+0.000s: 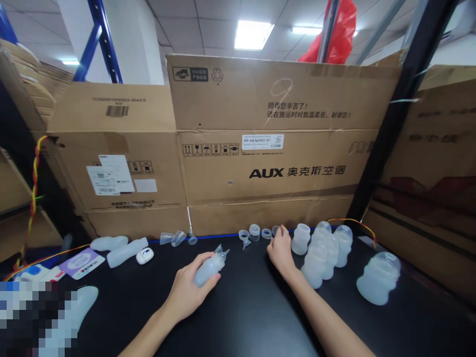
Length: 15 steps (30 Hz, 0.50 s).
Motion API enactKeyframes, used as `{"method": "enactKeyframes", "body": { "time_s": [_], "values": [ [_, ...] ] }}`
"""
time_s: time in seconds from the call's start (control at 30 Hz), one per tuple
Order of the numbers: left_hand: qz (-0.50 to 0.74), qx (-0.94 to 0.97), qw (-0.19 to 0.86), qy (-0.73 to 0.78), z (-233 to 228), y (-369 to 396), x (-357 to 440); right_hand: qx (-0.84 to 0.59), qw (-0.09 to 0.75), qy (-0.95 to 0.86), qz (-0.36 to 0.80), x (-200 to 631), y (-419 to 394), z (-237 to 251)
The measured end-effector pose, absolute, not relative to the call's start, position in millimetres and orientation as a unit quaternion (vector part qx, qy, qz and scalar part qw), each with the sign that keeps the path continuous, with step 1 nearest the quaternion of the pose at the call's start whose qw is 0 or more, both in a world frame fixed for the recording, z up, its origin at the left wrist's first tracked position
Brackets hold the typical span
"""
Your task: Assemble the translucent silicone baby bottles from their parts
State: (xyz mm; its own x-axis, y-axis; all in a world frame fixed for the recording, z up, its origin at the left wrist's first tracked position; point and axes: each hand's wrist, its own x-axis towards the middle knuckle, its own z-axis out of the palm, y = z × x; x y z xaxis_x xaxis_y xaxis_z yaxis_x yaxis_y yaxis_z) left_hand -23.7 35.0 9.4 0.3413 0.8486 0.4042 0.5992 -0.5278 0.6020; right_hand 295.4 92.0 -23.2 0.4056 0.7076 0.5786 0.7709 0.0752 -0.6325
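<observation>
Here, your left hand has its fingers clamped around a translucent spouted bottle in front of the AUX carton; your right hand is at a small ring by the carton's base, its grip too obscured to tell.

the left hand curls fingers and thumb around a translucent bottle, held tilted, its clear pointed top poking out past the fingertips. the right hand has its fingertips at a small ring, partly covering it; whether they grip it is unclear. just left of those fingertips lie a second ring, a taller cap, a third ring and a small clear tip. just right of the right fingers stands a single bottle, then clustered bottles. well left of the left fingers rests a white case.
</observation>
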Motion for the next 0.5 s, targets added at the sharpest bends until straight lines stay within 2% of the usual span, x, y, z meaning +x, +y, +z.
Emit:
{"method": "enactKeyframes", "body": {
  "time_s": [0.27,0.5],
  "values": [
    [0.366,0.797,0.193,0.44,8.4,35.6,-23.7,-0.529,0.555,-0.641,-0.028,262.8,61.3,10.7],
    [0.378,0.802,0.194,0.42,11.1,31.6,-23.5,-0.427,0.524,-0.736,0.037,237.7,31.4,29.5]
  ]
}}
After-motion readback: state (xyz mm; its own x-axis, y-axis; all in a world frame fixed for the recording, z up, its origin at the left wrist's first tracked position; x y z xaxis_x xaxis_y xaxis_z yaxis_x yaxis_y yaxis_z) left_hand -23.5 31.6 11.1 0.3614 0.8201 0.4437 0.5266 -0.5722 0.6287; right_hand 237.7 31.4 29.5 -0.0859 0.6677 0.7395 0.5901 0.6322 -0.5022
